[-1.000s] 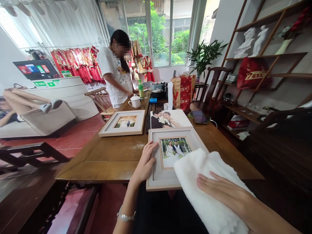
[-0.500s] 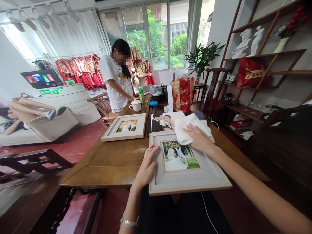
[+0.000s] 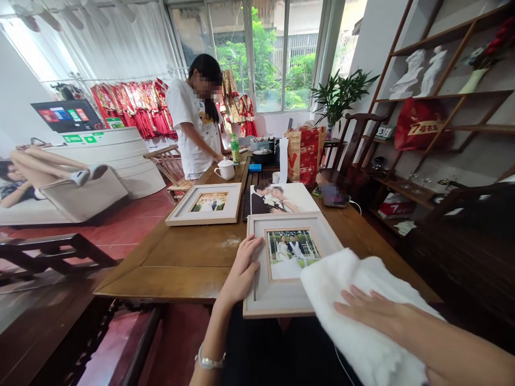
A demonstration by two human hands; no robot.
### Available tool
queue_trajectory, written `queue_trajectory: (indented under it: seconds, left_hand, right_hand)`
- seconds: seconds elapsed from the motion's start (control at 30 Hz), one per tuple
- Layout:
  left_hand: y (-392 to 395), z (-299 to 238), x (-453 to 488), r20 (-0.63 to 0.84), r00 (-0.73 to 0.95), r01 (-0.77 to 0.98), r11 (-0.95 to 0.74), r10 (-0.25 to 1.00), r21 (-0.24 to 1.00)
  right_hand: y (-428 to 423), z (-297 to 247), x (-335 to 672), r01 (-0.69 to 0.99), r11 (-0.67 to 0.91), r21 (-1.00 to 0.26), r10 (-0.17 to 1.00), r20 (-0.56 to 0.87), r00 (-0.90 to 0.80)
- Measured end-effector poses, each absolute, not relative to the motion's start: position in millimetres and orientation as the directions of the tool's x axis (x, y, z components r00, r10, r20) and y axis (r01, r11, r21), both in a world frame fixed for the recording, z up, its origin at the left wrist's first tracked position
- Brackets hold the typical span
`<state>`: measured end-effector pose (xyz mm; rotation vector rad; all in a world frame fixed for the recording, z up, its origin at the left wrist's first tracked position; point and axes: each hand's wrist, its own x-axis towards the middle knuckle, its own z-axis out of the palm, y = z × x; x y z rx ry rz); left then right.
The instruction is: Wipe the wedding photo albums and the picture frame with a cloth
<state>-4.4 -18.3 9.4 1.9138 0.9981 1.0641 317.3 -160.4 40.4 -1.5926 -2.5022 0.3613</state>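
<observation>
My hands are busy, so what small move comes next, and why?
Perhaps slide the white fluffy cloth left along the rectangular pale wooden picture frame: the cloth covers its near right corner beneath the right hand, and the left hand rests on its left edge.

Two framed photos (image 3: 292, 249) (image 3: 207, 202), one frameless photo (image 3: 284, 198), one white cloth (image 3: 341, 279), two bare hands (image 3: 241, 265) (image 3: 372, 313) on this side, two other people (image 3: 195, 120) (image 3: 22, 185) in here, one lidded mug (image 3: 226, 170), one green bottle (image 3: 235, 148), one monitor (image 3: 64, 114), one leafy plant (image 3: 338, 96), two white statuettes (image 3: 410, 72) (image 3: 433, 71)

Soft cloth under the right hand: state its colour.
The soft cloth is white, clearest in the head view.
</observation>
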Motion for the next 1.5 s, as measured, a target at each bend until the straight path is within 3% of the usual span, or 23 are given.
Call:
queue_trajectory:
  seconds: [0.23,0.47,0.63,0.8,0.93,1.1,1.2,1.3,1.5]
  left_hand:
    - [-19,10,-4,0.323,0.361,0.271,-0.429,0.875,0.861]
    - [-19,9,-5,0.327,0.367,0.287,-0.44,0.871,0.851]
    - [-18,6,-6,0.339,0.368,0.287,-0.452,0.866,0.844]
    - [-18,5,-4,0.376,0.353,0.275,-0.479,0.857,0.833]
    - [-19,5,-4,0.369,0.345,0.271,-0.468,0.863,0.841]
    - [-18,6,-4,0.37,0.357,0.281,-0.476,0.858,0.834]
    - [-16,5,-5,0.375,0.373,0.277,-0.488,0.848,0.828]
    - [-15,4,-6,0.382,0.393,0.273,-0.503,0.836,0.82]
    - [-15,4,-5,0.364,0.374,0.302,-0.483,0.853,0.822]
  right_hand:
    - [-60,51,297,0.932,0.349,-0.095,0.936,0.082,-0.342]
    - [31,62,249,0.911,0.374,-0.172,0.926,0.119,-0.358]
    - [-2,55,216,0.854,0.468,-0.228,0.879,0.02,-0.477]
    - [-88,78,217,0.691,0.617,-0.377,0.717,-0.091,-0.691]
    - [-133,95,252,0.705,0.555,-0.441,0.716,-0.179,-0.675]
    - [-104,79,296,0.911,0.342,-0.232,0.919,-0.12,-0.376]
    - [-57,73,290,0.959,0.265,-0.098,0.962,-0.046,-0.27]
    - [-20,74,261,0.962,0.271,-0.045,0.962,-0.01,-0.271]
    - [-27,65,189,0.883,0.455,-0.114,0.888,-0.008,-0.459]
